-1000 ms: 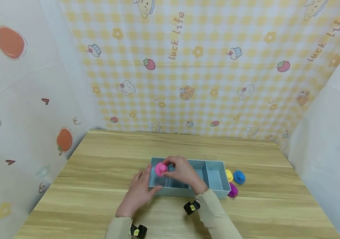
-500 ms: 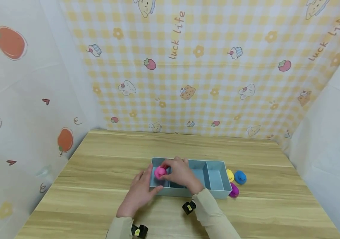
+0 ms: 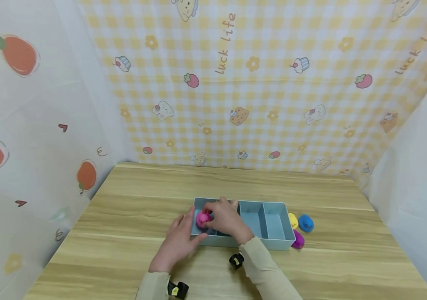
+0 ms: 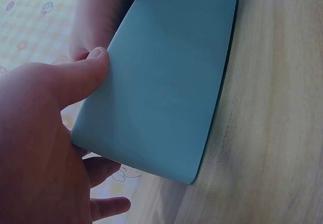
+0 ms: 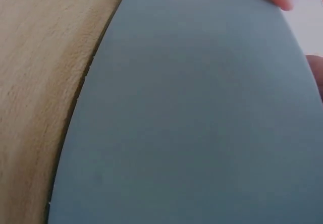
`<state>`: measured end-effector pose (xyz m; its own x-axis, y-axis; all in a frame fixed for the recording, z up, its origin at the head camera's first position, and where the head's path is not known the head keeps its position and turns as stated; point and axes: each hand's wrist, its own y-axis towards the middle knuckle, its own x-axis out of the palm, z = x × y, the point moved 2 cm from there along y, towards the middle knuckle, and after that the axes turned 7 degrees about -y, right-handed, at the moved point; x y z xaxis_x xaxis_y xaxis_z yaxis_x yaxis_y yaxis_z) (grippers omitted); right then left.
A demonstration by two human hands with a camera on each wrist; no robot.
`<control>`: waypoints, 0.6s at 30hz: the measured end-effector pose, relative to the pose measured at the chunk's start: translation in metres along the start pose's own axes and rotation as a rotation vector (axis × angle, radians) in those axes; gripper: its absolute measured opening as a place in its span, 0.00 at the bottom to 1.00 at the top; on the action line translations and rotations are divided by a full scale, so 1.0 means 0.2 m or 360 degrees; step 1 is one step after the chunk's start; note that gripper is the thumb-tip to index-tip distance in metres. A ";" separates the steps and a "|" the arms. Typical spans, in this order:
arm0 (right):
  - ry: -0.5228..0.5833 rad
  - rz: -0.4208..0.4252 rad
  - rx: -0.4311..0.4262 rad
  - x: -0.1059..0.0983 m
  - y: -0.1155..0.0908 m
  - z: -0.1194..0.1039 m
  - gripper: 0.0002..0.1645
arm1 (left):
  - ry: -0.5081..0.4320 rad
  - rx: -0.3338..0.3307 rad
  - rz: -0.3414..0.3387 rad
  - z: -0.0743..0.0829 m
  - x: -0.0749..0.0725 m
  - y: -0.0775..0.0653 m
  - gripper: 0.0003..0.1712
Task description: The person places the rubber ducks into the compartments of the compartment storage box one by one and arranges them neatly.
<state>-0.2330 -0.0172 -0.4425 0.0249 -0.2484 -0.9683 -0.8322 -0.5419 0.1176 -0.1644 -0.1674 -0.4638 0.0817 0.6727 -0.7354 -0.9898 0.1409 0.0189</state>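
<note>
In the head view, my right hand [image 3: 226, 220] pinches a small pink rubber duck [image 3: 201, 218] between thumb and fingertips. The duck is down inside the leftmost compartment of a long blue-grey divided box [image 3: 240, 241]. At the box's left end rests my left hand [image 3: 177, 245], its thumb on the front rim and its index finger along the left side. Seen from the left wrist, that thumb [image 4: 83, 77] presses the rim while other fingers stretch out straight past the end wall. The box's plain outer wall [image 5: 176, 113] fills most of the right wrist view.
Against the box's right end lie a yellow duck [image 3: 293, 221] and a purple duck [image 3: 298, 240], with a blue duck [image 3: 305, 223] just beyond. All stand on a wood-grain table [image 3: 153, 183]. A yellow checked cloth [image 3: 213, 96] hangs behind it.
My right hand has lowered the pink duck from rim height deeper into the leftmost compartment. The left hand has stayed at the box's left end. The head view has shifted slightly.
</note>
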 end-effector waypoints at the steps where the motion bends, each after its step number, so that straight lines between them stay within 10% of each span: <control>1: -0.0011 -0.0001 -0.0001 0.00 0.00 0.00 0.17 | 0.0002 0.0004 -0.0003 0.00 0.00 0.00 0.49; 18: -0.0223 -0.0066 0.0025 0.00 0.01 -0.04 0.17 | -0.0001 0.0000 -0.0012 0.00 0.00 0.00 0.50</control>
<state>-0.2292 -0.0248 -0.4400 -0.0173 -0.1109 -0.9937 -0.8408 -0.5362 0.0745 -0.1641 -0.1673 -0.4641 0.0895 0.6722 -0.7349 -0.9892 0.1460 0.0131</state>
